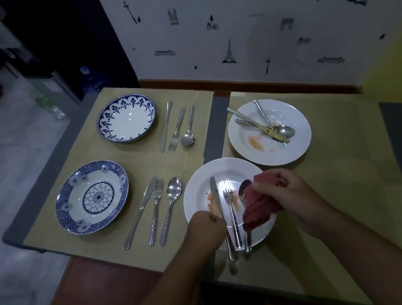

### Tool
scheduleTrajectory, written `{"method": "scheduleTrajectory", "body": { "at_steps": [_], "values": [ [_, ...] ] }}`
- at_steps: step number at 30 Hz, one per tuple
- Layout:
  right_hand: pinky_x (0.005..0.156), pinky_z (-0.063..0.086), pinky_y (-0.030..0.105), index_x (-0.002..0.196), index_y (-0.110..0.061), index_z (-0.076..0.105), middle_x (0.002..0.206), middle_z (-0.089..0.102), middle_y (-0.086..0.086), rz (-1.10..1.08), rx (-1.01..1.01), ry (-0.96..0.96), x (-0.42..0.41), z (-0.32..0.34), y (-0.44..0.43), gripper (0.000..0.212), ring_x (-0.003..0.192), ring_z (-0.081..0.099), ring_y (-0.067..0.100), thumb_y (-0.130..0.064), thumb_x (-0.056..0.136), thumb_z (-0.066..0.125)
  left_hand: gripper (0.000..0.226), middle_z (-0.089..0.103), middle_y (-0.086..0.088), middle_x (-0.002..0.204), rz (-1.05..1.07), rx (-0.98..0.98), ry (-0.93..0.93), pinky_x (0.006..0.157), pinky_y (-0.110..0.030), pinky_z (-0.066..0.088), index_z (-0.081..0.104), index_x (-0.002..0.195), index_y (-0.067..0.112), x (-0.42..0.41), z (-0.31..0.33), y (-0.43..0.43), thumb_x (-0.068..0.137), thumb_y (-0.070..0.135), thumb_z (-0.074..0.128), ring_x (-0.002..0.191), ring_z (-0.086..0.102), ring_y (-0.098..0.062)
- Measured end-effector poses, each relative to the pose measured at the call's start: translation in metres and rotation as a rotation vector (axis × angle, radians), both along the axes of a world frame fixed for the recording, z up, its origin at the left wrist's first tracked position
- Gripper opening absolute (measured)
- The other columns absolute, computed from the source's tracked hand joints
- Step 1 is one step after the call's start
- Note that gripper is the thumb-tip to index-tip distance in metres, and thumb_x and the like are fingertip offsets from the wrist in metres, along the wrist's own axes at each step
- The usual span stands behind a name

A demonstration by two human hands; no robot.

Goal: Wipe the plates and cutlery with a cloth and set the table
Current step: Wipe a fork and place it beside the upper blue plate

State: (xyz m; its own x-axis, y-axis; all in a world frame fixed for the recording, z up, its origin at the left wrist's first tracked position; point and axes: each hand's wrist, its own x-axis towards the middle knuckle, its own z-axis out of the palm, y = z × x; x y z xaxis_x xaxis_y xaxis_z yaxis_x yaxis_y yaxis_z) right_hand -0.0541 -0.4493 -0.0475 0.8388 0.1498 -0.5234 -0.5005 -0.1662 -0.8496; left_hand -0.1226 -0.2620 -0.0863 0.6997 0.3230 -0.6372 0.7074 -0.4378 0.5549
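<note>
A white plate (pixel 200 186) smeared with orange sauce lies near me with a knife (pixel 216 197), a fork (pixel 229 200) and a spoon (pixel 242 189) on it. My left hand (pixel 207 230) grips the knife's handle at the plate's near left rim. My right hand (pixel 279 190) holds a bunched red cloth (pixel 259 209) over the spoon. Farther right, a second white plate (pixel 295 142) is also stained and carries dirty cutlery (pixel 267 128).
On the left placemat (pixel 94 148) stand two blue-patterned plates (pixel 126 118) (pixel 92 197), each with a knife, fork and spoon laid to its right (pixel 177 127) (pixel 156 209). A wall with wallpaper (pixel 253 25) runs behind the table. The floor drops away at left.
</note>
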Motion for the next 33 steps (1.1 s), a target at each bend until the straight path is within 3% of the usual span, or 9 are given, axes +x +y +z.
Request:
{"method": "scheduleTrajectory", "body": {
  "at_steps": [3,7,11,13,15,18,24,28,33],
  "values": [
    [0.094,0.057,0.036,0.123,-0.028,0.064,0.119,0.068,-0.002,0.119,-0.086,-0.129,-0.001,0.003,0.011,0.056,0.107,0.066,0.012,-0.013,0.073,0.086,0.028,0.069,-0.016,0.081,-0.061,-0.002,-0.075,0.061,-0.036,0.057,0.066,0.082,0.002,0.000,0.016,0.010,0.097,0.020,0.051,0.067,0.065,-0.018],
    [0.102,0.049,0.029,0.143,-0.031,0.050,0.129,0.053,-0.005,0.390,-0.388,-0.576,-0.001,0.005,0.030,0.069,0.118,0.053,0.008,-0.018,0.082,0.078,0.027,0.072,-0.008,0.085,-0.044,-0.177,-0.074,0.070,-0.034,0.061,0.068,0.092,0.007,0.006,0.036,0.015,0.102,0.020,0.047,0.077,0.071,-0.019],
    [0.098,0.046,0.024,0.131,-0.022,0.062,0.120,0.062,0.000,0.680,-0.465,-0.977,-0.006,-0.002,0.043,0.046,0.110,0.056,0.012,-0.017,0.086,0.073,0.021,0.066,-0.001,0.080,-0.063,-0.155,-0.162,0.064,-0.023,0.050,0.062,0.089,0.018,0.008,0.042,0.007,0.103,0.017,0.046,0.077,0.065,-0.015],
    [0.094,0.047,0.025,0.119,-0.017,0.070,0.112,0.067,0.004,0.725,-0.498,-1.076,-0.001,-0.007,0.046,0.035,0.103,0.059,0.017,-0.012,0.085,0.066,0.020,0.061,0.005,0.079,-0.105,-0.114,-0.227,0.061,-0.017,0.045,0.060,0.090,0.019,0.000,0.040,0.002,0.103,0.018,0.045,0.074,0.059,-0.007],
    [0.089,0.051,0.033,0.115,-0.018,0.073,0.108,0.067,0.004,0.674,-0.561,-1.050,0.015,-0.011,0.046,0.034,0.099,0.062,0.022,-0.012,0.083,0.060,0.020,0.061,0.008,0.082,-0.116,-0.065,-0.282,0.061,-0.018,0.043,0.061,0.097,0.018,-0.010,0.037,-0.001,0.104,0.021,0.043,0.075,0.057,-0.003],
    [0.086,0.050,0.030,0.116,-0.021,0.071,0.108,0.065,0.003,0.514,-0.627,-0.914,0.033,-0.013,0.038,0.044,0.100,0.063,0.025,-0.004,0.077,0.062,0.017,0.061,0.012,0.082,-0.103,-0.049,-0.343,0.061,-0.017,0.043,0.060,0.097,0.020,-0.013,0.034,0.000,0.103,0.021,0.045,0.075,0.057,0.000],
    [0.087,0.051,0.037,0.115,-0.017,0.073,0.110,0.067,0.005,0.702,-0.506,-1.007,0.004,-0.001,0.050,0.042,0.099,0.063,0.025,-0.012,0.079,0.052,0.018,0.061,0.007,0.078,-0.094,-0.051,-0.415,0.059,-0.019,0.040,0.062,0.094,0.014,-0.007,0.034,0.007,0.102,0.014,0.045,0.071,0.057,-0.008],
    [0.092,0.053,0.041,0.119,-0.021,0.071,0.114,0.065,0.003,0.445,-0.624,-0.843,0.041,-0.004,0.035,0.044,0.105,0.060,0.022,-0.004,0.079,0.062,0.018,0.059,0.009,0.073,-0.149,-0.059,-0.406,0.053,-0.014,0.035,0.059,0.091,0.018,-0.013,0.036,0.010,0.103,0.018,0.045,0.065,0.053,-0.001],
    [0.097,0.053,0.042,0.120,-0.018,0.071,0.117,0.068,0.002,0.234,-0.623,-0.772,0.043,0.006,0.019,0.046,0.110,0.061,0.020,0.004,0.080,0.068,0.024,0.066,0.004,0.085,-0.114,-0.158,-0.292,0.064,-0.027,0.048,0.062,0.102,0.016,-0.007,0.040,0.015,0.104,0.033,0.045,0.076,0.060,-0.006]
  ]
}}
